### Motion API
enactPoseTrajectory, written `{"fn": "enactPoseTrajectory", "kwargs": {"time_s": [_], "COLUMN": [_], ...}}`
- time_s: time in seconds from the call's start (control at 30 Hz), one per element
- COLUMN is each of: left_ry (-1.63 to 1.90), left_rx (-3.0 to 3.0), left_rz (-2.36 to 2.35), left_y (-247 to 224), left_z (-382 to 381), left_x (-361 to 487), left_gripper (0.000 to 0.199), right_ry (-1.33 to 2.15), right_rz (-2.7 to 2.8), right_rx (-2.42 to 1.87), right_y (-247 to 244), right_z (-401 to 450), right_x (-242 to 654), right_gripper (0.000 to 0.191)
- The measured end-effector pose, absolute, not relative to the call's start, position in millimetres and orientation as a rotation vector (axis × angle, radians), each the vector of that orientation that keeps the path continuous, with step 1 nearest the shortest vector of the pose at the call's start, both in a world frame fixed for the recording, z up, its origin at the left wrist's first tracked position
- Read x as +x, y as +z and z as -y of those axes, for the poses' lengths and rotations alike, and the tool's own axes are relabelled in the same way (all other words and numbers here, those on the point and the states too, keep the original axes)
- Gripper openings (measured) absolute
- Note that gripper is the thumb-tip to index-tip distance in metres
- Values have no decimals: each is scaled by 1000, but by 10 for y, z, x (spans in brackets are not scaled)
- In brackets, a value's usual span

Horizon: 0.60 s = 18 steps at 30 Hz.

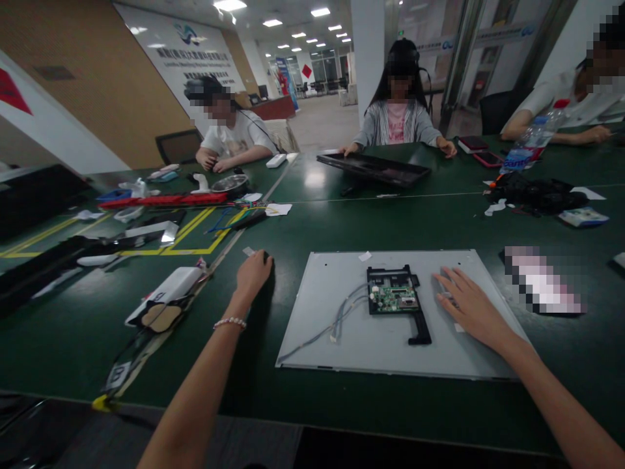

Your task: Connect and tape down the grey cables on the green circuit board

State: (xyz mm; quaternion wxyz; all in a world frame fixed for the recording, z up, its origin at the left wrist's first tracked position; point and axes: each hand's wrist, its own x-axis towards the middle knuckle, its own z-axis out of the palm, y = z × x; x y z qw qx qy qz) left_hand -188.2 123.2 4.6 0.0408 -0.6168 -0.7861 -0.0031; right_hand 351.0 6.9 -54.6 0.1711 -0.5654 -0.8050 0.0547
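A flat pale grey panel lies on the table in front of me. On it rests a black plastic bracket carrying a green circuit board; grey cables trail from it to the lower left. My right hand lies on the panel's right side, fingers spread, with a small pale scrap partly under them. Left of the panel, my left hand is closed at the tabletop, fingers curled down. A small whitish scrap shows just beyond its knuckles; whether the fingers grip it is hidden.
A white pack with cables lies to my left, a blurred-out phone-like object to my right. Across the green table, a person holds a tilted black frame. Bottles and black clutter stand at right; two other people sit around.
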Motion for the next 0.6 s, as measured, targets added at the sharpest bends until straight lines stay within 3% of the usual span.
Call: {"fn": "enactPoseTrajectory", "kwargs": {"time_s": [0.33, 0.6], "left_ry": [41, -210], "left_rx": [-1789, -2295], "left_rz": [2416, 2028], "left_y": [307, 364], "left_z": [-1117, -589], "left_x": [-1680, -920], "left_gripper": [40, 42], "right_ry": [123, 134], "right_rz": [2288, 2295], "right_rx": [-1600, -1602], "right_y": [-570, -586], "right_z": [-93, -85], "right_x": [3518, 3519], "right_gripper": [52, 54]}}
